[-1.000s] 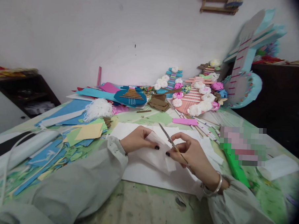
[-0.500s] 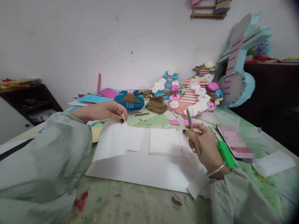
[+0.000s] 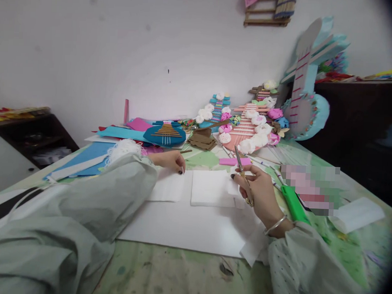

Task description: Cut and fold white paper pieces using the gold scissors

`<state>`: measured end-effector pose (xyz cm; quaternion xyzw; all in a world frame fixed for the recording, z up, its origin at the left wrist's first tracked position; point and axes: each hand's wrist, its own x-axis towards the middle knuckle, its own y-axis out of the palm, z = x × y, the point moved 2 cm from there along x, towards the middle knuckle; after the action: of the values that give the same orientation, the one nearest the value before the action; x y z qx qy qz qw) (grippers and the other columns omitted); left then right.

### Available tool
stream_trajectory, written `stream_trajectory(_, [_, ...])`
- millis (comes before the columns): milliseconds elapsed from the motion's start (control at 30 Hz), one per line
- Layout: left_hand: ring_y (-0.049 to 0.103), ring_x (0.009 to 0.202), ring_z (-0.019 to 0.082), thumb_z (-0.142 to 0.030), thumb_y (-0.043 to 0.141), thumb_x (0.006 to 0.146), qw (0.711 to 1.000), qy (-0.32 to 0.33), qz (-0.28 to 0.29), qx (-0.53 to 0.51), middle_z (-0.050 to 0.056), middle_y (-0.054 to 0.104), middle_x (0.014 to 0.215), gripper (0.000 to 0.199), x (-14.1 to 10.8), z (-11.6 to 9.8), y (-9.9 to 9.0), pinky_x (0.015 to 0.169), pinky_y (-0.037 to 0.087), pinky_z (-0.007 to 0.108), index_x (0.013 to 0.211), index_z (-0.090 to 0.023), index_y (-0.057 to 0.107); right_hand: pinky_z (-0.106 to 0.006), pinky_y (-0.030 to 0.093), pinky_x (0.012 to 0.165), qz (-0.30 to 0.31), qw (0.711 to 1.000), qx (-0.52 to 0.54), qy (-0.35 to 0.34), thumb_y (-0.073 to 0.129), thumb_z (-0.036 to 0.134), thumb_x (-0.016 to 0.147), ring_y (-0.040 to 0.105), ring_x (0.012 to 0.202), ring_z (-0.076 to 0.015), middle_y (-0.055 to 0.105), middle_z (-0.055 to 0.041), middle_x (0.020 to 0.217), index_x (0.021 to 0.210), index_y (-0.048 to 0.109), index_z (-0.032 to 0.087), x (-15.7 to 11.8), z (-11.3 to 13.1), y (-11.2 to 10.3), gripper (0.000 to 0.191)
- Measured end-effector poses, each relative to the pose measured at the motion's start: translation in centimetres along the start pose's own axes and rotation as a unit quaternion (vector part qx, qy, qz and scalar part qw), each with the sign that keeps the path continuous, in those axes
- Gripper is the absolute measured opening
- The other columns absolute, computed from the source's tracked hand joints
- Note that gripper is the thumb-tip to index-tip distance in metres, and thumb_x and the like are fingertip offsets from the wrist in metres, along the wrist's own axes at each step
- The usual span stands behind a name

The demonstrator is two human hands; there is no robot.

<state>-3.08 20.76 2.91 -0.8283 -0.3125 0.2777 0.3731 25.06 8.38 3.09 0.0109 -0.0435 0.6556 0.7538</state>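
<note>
My left hand pinches the top right corner of a thin white paper sheet, which lies on the left part of a larger white board. My sleeve hides the sheet's left side. In my right hand is a pair of scissors, closed around by the fingers with the blades pointing up and away. A white paper scrap shows beside those fingertips; whether they grip it I cannot tell. Between the hands sits a square stack of white paper.
A green tool and a roll of white paper lie to the right. White scraps rest at the board's right edge. Behind stand decorated paper instruments, brown paper pieces and white yarn.
My left hand has moved right and down, and the sheet that hung from it now lies on the board. My right hand still holds the scissors. The view has shifted slightly.
</note>
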Motion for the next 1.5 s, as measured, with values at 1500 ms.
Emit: stream_trajectory(1500, [0.059,0.084,0.017,-0.043,0.061,0.076,0.981,0.030,-0.184,0.056,0.007,0.066,0.095,0.033,-4.5,-6.7,3.9,0.070,0.044,0.026,0.093,-0.015,0.062,-0.020,0.034,0.038,-0.064,0.969,-0.233,-0.058,0.061,0.028,0.065,0.047,0.035,-0.0100,0.059,-0.0002,0.049,0.077,0.060,0.017,2.2,-1.5,-2.4,0.017])
